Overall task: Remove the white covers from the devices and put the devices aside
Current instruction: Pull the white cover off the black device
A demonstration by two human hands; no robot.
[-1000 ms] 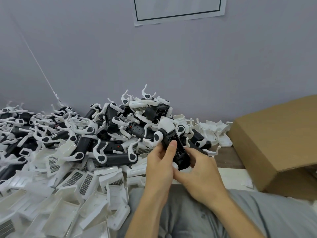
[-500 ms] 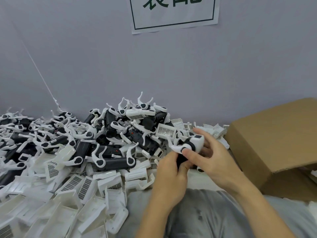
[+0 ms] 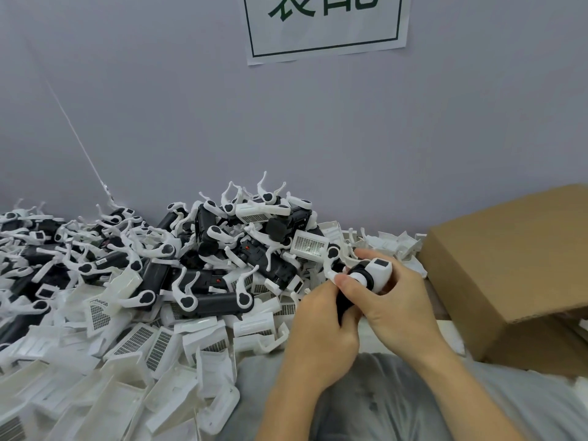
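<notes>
Both hands are gripping one device [image 3: 366, 278] above the bench edge: left hand [image 3: 321, 326] clenching its black body, right hand [image 3: 401, 303] wrapping its white cover [image 3: 380, 270]. Many loose covers [image 3: 152, 342] are lying in front and a large pile of devices [image 3: 203, 259] is waiting. Compared with a second ago, the device is sitting higher and further right, white end uppermost.

Most of the device [image 3: 366, 276] is buried between the left hand [image 3: 321, 326] and right hand [image 3: 401, 300], only its top end pokes out. The sign [image 3: 324, 27] gets chopped by the top edge, the box [image 3: 515, 262] runs off the right, and the covers [image 3: 95, 377] spill past the left and near edges.
</notes>
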